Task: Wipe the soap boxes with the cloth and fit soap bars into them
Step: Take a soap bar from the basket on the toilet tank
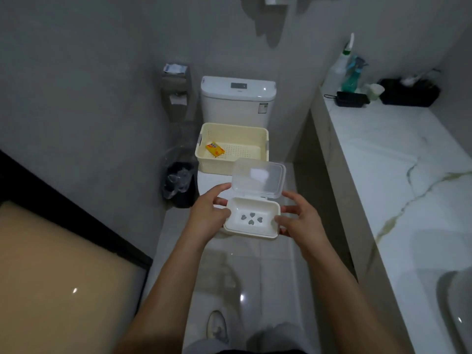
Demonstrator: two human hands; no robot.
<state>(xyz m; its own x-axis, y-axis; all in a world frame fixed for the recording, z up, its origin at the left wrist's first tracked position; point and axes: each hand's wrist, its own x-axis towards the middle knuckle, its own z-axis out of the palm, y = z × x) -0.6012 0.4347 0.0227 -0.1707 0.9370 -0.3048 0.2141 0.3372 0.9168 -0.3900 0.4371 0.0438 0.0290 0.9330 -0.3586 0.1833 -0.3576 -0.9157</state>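
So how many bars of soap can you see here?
1: a yellow-wrapped soap bar lies in the cream basket on the toilet. The basket's near wall may hide others.

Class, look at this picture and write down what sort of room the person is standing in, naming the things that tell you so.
It looks like a bathroom. A toilet stands against the back wall, a paper holder is fixed to the wall beside it, and part of a sink shows in the marble counter on the right.
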